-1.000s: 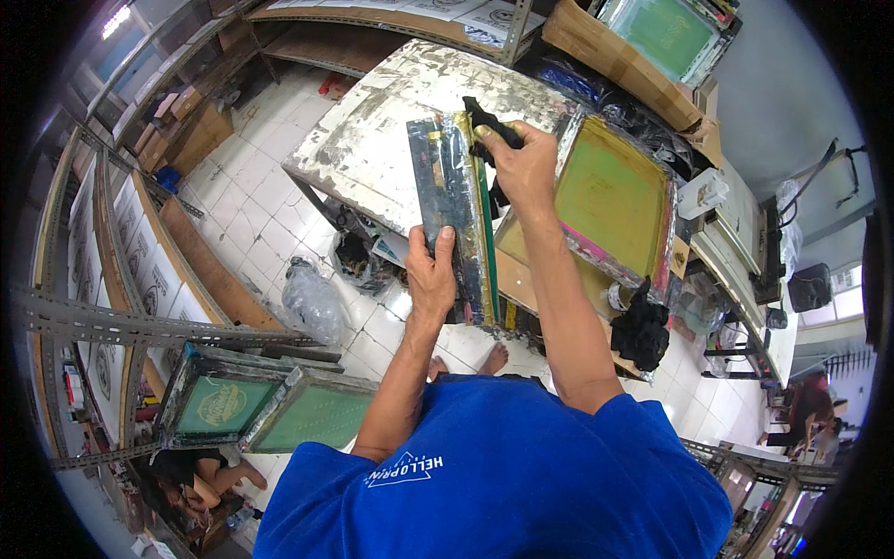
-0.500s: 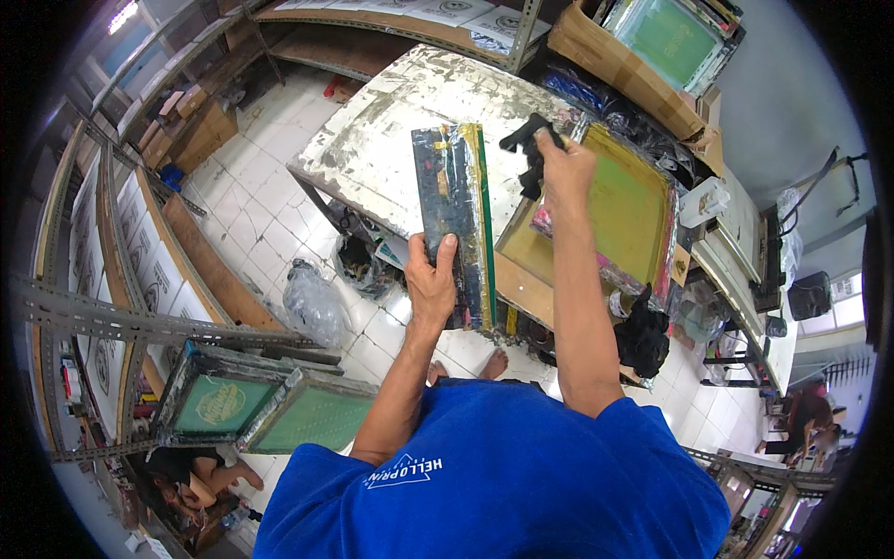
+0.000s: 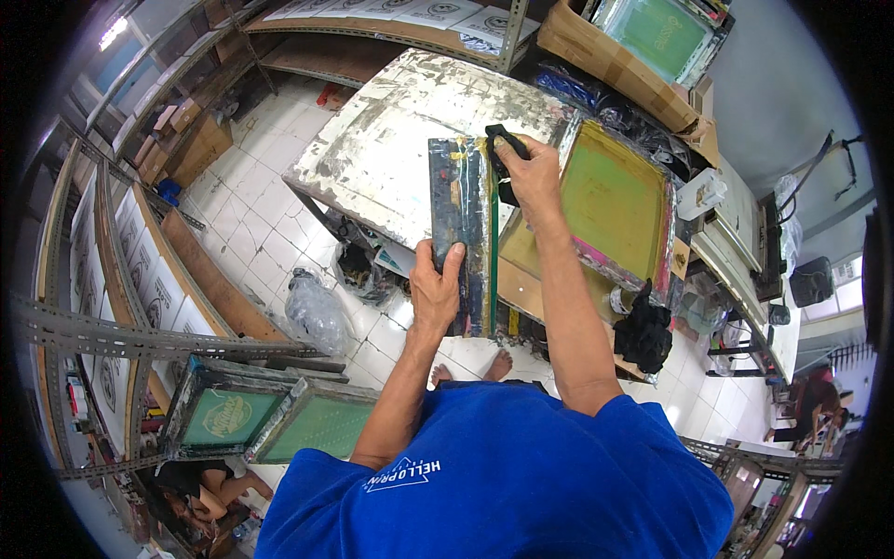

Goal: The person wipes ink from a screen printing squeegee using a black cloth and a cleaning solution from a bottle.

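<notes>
Squeegee (image 3: pixel 463 233), a long dark board smeared with dried ink and edged with a green blade, stands nearly upright in the air in front of the person, above the near edge of the counter (image 3: pixel 391 149). Left hand (image 3: pixel 436 289) grips its lower end, thumb on the face and fingers wrapped round the back, closed tight on it. Right hand (image 3: pixel 531 172) is up at the top end, fingers closed on a black rag (image 3: pixel 501 149) and pressing it against the upper right edge of the squeegee by the green blade.

Behind the squeegee the counter top is a pale slab crusted with silver and grey paint stains. At its right edge a printing screen (image 3: pixel 615 200) with a yellow-green mesh and pink-taped frame lies tilted on a wooden board. A bundle of black cloth (image 3: pixel 644 331) hangs at the near right corner below that screen. White floor tiles (image 3: pixel 251 224) show to the left, with a clear plastic bag (image 3: pixel 315 312) on them. Two more green screens (image 3: pixel 270 419) lean on a metal rack at lower left.
</notes>
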The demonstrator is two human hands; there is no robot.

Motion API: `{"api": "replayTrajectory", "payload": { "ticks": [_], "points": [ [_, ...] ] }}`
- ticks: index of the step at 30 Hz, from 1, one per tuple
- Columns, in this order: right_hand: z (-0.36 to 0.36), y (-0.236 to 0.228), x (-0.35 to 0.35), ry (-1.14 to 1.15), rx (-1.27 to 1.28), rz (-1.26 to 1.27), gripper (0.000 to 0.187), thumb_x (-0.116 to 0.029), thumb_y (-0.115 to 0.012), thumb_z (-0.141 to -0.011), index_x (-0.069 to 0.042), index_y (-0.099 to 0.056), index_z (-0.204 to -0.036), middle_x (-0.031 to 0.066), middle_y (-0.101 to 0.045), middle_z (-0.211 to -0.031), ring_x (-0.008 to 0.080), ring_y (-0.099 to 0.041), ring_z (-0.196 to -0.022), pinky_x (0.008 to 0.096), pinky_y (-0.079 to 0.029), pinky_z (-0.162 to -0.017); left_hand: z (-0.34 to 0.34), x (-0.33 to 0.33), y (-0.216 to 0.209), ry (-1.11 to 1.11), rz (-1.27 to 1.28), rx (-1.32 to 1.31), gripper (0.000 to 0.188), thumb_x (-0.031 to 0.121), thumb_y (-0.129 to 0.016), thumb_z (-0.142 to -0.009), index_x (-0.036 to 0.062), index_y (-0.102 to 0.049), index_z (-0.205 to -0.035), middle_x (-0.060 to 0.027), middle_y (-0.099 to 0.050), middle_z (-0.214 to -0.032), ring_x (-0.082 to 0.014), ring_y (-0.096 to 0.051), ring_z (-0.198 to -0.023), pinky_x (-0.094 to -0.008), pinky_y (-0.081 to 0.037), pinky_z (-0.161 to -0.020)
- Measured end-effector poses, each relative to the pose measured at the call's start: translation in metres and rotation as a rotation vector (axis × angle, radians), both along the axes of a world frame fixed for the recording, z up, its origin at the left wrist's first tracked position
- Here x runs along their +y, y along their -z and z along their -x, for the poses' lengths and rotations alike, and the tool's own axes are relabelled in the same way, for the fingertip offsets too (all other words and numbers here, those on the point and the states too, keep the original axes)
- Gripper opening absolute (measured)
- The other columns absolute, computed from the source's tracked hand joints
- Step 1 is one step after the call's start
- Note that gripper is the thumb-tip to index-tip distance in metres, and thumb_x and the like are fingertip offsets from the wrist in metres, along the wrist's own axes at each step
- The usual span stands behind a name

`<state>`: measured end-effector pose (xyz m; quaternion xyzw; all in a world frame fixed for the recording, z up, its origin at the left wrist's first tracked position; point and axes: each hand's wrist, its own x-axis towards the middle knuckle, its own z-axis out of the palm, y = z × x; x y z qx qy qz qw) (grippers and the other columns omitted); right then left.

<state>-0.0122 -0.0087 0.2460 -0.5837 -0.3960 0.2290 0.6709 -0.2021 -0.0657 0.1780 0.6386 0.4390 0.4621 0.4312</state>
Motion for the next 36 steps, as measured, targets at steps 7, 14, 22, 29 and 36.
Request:
{"api": "replayTrajectory", "payload": {
  "ticks": [7, 14, 22, 29, 36],
  "points": [
    [-0.007, -0.003, 0.002, 0.081, -0.379, -0.022, 0.017, -0.007, -0.074, -0.081, 0.003, -0.073, -0.094, 0.0102, -0.068, -0.081, 0.0161, -0.062, -0.071, 0.0288, -0.048, -0.064, 0.007, 0.005, -0.003, 0.062, 0.065, 0.022, 0.037, 0.033, -0.061, -0.098, -0.0037, -0.054, -0.098, -0.0138, -0.06, -0.068, -0.0193, -0.056, -0.061, -0.0369, -0.046, -0.056],
    [-0.006, 0.002, 0.003, 0.131, -0.122, 0.1, 0.014, -0.009, -0.072, -0.084, 0.005, -0.072, -0.087, 0.0029, -0.064, -0.066, 0.0091, -0.053, -0.058, 0.0284, -0.043, -0.055, 0.008, 0.006, 0.001, 0.053, 0.02, 0.042, 0.038, 0.034, -0.061, -0.097, -0.0035, -0.053, -0.096, -0.0147, -0.06, -0.067, -0.0209, -0.057, -0.06, -0.038, -0.046, -0.056],
    [0.014, 0.013, 0.001, 0.036, 0.173, -0.005, 0.015, -0.011, -0.072, -0.087, 0.004, -0.072, -0.083, -0.0047, -0.062, -0.068, 0.0038, -0.048, -0.059, 0.0244, -0.039, -0.051, -0.003, 0.001, 0.002, -0.035, 0.012, 0.0, 0.04, 0.034, -0.06, -0.098, -0.0045, -0.053, -0.102, -0.0163, -0.062, -0.072, -0.0214, -0.058, -0.064, -0.0383, -0.047, -0.059],
    [0.023, 0.006, -0.008, -0.12, 0.035, 0.045, 0.02, -0.02, -0.073, -0.089, 0.0, -0.073, -0.086, -0.0065, -0.058, -0.065, 0.0033, -0.042, -0.057, 0.0237, -0.033, -0.05, -0.006, -0.001, -0.016, -0.113, 0.058, -0.058, 0.031, 0.027, -0.059, -0.099, -0.0038, -0.055, -0.1, -0.0121, -0.061, -0.079, -0.0154, -0.053, -0.073, -0.033, -0.046, -0.065],
    [0.025, 0.009, -0.01, -0.234, 0.123, 0.083, 0.024, -0.025, -0.074, -0.09, -0.001, -0.073, -0.089, -0.0058, -0.059, -0.069, 0.0032, -0.043, -0.059, 0.022, -0.032, -0.051, -0.002, 0.004, -0.015, -0.146, 0.096, -0.089, 0.032, 0.028, -0.06, -0.099, -0.004, -0.054, -0.098, -0.0124, -0.061, -0.083, -0.0166, -0.052, -0.075, -0.0341, -0.045, -0.067]
  ]
}}
